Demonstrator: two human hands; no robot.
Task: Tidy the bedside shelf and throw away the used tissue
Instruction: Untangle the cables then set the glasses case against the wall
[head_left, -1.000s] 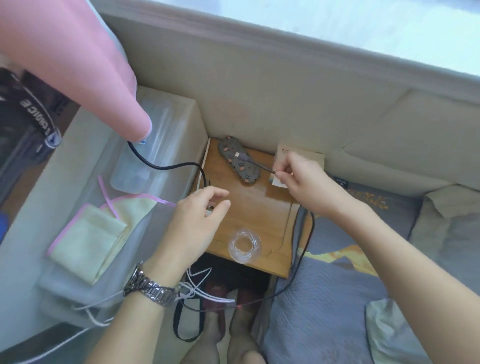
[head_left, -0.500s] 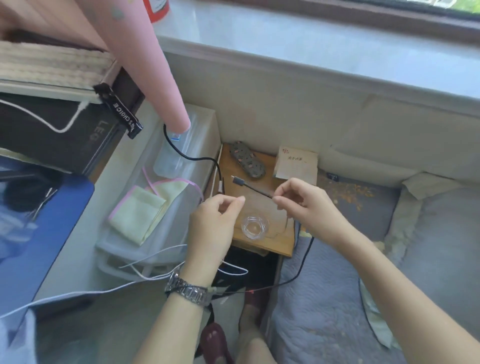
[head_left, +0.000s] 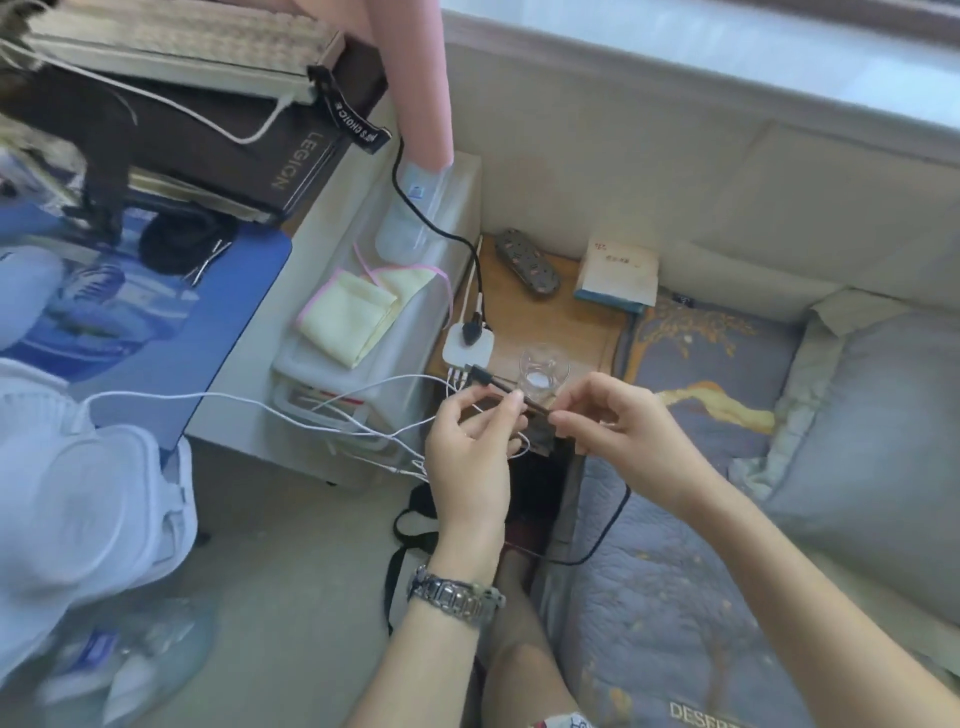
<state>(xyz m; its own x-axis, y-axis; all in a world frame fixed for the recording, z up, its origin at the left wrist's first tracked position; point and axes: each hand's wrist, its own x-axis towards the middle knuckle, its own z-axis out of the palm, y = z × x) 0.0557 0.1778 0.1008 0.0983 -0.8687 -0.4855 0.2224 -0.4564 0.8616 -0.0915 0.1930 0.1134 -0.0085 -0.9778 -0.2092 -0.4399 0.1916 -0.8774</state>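
The wooden bedside shelf (head_left: 535, 322) sits between a plastic drawer unit and the bed. On it lie a dark glasses case (head_left: 527, 262), a small book (head_left: 621, 270), a clear glass cup (head_left: 543, 371) and a white charger block (head_left: 467, 345). My left hand (head_left: 470, 447) and my right hand (head_left: 615, 415) hover over the shelf's front edge. Both pinch a thin black cable (head_left: 498, 382) stretched between them, its plug end pointing toward the charger. The cable's slack loops down onto the bed. No tissue is visible.
A translucent drawer unit (head_left: 363, 395) with a yellow cloth (head_left: 353, 317) stands left of the shelf. Several white cables (head_left: 260, 402) run from the charger across to the left. A blue desk mat (head_left: 171, 332) and dark box are at upper left; grey bedding (head_left: 727, 467) fills the right.
The view pulled back and both hands drew toward the shelf's front edge, carrying the black cable. The white charger block and its white cables came into view.
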